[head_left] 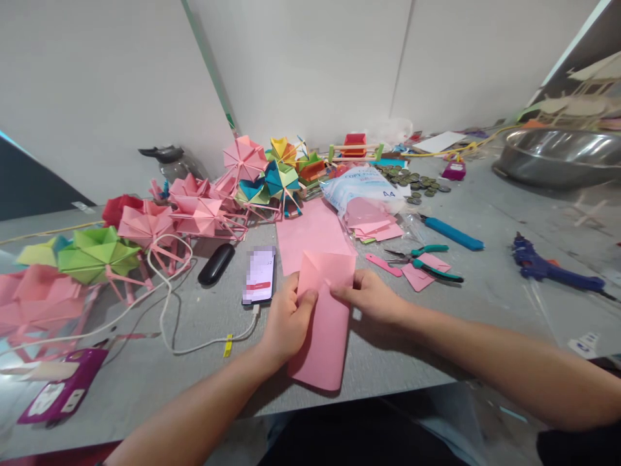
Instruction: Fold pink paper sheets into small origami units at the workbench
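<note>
Head camera: over the near part of the grey tabletop [145,375], a long pink paper sheet, folded over and curled at its lower end [323,349], is held between both hands, with creases showing near its top. The left hand [288,317] grasps its left edge, thumb pressed on the front and fingers tucked behind; the right hand [371,296] pinches the opposite edge, thumb likewise on the face. Just beyond lies a flat pink sheet [310,226], partly covered by the held one. Near the left hand is a phone with a lit screen [262,275], a white cable [255,312] plugged into it, and left of that a glossy black oval case [216,264]. Right of the right hand are teal-and-black-handled pliers [439,269], a slim pink tool [383,264] and a blue-handled cutter [453,233]; farther right sits a dark blue glue gun [555,266]. Folded pink paper models [198,217] crowd the far left, while a shiny round metal basin [557,158] stands at the far right.
</note>
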### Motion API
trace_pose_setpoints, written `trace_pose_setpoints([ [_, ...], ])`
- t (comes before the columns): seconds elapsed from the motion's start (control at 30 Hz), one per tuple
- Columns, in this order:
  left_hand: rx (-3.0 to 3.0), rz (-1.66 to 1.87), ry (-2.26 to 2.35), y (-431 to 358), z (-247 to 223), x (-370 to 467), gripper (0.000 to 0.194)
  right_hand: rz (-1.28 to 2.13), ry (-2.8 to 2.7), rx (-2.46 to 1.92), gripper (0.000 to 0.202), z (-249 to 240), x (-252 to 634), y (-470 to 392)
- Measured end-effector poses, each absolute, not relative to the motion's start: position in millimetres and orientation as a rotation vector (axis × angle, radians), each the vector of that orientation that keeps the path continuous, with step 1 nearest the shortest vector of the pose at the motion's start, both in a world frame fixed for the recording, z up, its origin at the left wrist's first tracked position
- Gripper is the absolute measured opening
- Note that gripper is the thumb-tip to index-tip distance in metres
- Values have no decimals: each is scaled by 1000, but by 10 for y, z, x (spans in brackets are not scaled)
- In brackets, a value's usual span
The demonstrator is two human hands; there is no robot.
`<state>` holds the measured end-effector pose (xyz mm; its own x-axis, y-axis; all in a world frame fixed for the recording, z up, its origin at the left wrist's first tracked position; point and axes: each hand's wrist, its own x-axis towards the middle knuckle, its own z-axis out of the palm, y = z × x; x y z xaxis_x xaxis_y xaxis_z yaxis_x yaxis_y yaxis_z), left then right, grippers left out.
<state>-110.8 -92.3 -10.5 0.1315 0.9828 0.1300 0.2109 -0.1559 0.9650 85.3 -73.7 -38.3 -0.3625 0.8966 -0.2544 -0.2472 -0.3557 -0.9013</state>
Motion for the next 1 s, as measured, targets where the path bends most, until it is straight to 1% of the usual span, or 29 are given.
trace_pose_setpoints([
  [0.2,1541,1115,1222,-901,-73,-1123,24,1850,-1081,-1076,36,-324,903,-713],
  [0.3,1557,1136,1237,-876,-42,-1145,25,1833,-1169,-1089,29,-263,953,-679],
  [0.47,1548,1154,1233,-818,-53,-1185,29,1585,-1468,-1142,32,-275,1028,-556],
  [0.63,1533,1087,1257,-809,-78,-1185,32,1464,-1588,-1188,30,-297,1046,-504],
  [0.73,1513,1066,1232,-815,-79,-1173,37,1458,-1591,-1198,35,-273,1045,-512],
  [1.0,1519,1050,1185,-852,-85,-1163,42,1397,-1422,-1108,55,-250,1024,-490],
])
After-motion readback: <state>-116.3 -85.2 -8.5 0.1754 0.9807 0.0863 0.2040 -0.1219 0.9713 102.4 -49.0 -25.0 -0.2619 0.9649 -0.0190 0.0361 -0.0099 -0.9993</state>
